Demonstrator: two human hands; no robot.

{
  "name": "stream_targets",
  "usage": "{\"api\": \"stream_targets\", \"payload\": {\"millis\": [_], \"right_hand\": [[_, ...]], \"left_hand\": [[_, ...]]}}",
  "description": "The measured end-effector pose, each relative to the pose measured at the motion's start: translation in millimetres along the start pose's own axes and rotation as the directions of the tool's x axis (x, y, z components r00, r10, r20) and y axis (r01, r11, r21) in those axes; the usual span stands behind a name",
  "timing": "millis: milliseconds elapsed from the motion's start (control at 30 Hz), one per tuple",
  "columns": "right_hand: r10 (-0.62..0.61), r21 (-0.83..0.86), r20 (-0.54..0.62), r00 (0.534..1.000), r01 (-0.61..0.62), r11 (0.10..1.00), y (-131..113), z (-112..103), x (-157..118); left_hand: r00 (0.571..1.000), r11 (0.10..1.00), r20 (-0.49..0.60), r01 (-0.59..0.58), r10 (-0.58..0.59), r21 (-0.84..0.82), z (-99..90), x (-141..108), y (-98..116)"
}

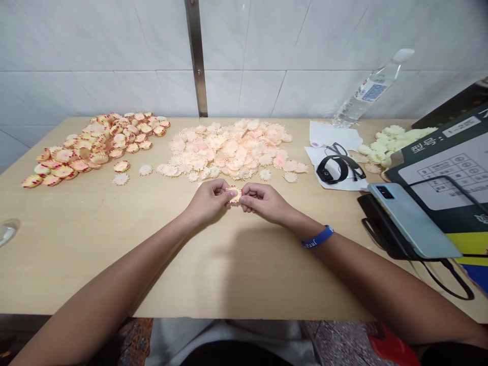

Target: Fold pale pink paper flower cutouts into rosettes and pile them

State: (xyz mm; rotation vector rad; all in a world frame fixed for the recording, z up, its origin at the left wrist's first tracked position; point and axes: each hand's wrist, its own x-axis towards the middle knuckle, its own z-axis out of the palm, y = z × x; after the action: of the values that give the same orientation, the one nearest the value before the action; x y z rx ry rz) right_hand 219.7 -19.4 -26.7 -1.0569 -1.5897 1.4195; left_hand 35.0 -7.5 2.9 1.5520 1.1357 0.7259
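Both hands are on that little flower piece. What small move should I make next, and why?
Probably turn the red-edged flower piece slightly: your left hand and right hand pinch it from both sides and cover most of it, so its rim is hard to check.

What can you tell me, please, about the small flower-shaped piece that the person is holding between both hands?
The small flower-shaped piece is a round rosette with a scalloped, petal-like edge, pale cream with orange-red tinges. It looks thin and light, like paper or soft plastic, though the material cannot be settled from this view. It is pinched at opposite sides by the left hand and the right hand, which hide much of it, and it looks intact.
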Motion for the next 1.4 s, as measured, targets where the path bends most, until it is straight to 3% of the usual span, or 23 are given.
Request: {"api": "stream_targets", "payload": {"millis": [167, 367, 567, 667, 833, 933, 1067, 1167, 1267, 1400], "right_hand": [[0.004, -0.133, -0.015, 1.000, -0.006, 0.991, -4, 6, -3], [-0.074, -0.255, 0.040, 0.996, 0.082, 0.963, -6, 7, -6], [-0.072, -0.208, 0.050, 0.996, 0.081, 0.975, -5, 4, -5], [-0.072, -0.079, 0.066, 0.995, 0.077, 0.994, -3, 0, -2], [-0.036, -0.016, 0.101, 0.994, 0.037, 0.999, 0, -7, 0], [-0.036, -0.028, 0.107, 0.994, 0.039, 0.999, -1, -5, -1], [-0.056, -0.070, 0.045, 0.997, 0.059, 0.996, -3, 2, -2], [-0.065, -0.139, 0.009, 0.998, 0.066, 0.988, -3, 4, -2], [-0.072, -0.125, 0.078, 0.994, 0.081, 0.989, -2, 2, -2], [-0.060, -0.102, 0.056, 0.997, 0.065, 0.993, -3, 0, -1]], "left_hand": [[0.999, 0.990, 0.002, -0.043, 0.043, 0.131, 4.9, -1, -4], [0.990, 0.949, -0.079, -0.085, 0.114, 0.304, 10.6, -2, -8], [0.996, 0.962, -0.026, -0.072, 0.081, 0.263, 6.3, 0, -12], [0.989, 0.944, -0.011, -0.136, 0.146, 0.300, -1.1, 3, -10], [0.954, 0.919, 0.033, -0.295, 0.297, 0.260, -10.3, 4, -6], [0.908, 0.840, 0.064, -0.407, 0.413, 0.358, -8.5, 2, -4], [0.852, 0.754, 0.003, -0.465, 0.524, 0.465, -3.5, -1, -3], [0.900, 0.803, -0.011, -0.384, 0.436, 0.457, -1.9, -3, -1], [0.963, 0.916, -0.069, -0.223, 0.260, 0.333, -2.3, -1, -1], [0.987, 0.984, -0.119, -0.095, 0.113, 0.149, -3.6, 5, -3]]}}
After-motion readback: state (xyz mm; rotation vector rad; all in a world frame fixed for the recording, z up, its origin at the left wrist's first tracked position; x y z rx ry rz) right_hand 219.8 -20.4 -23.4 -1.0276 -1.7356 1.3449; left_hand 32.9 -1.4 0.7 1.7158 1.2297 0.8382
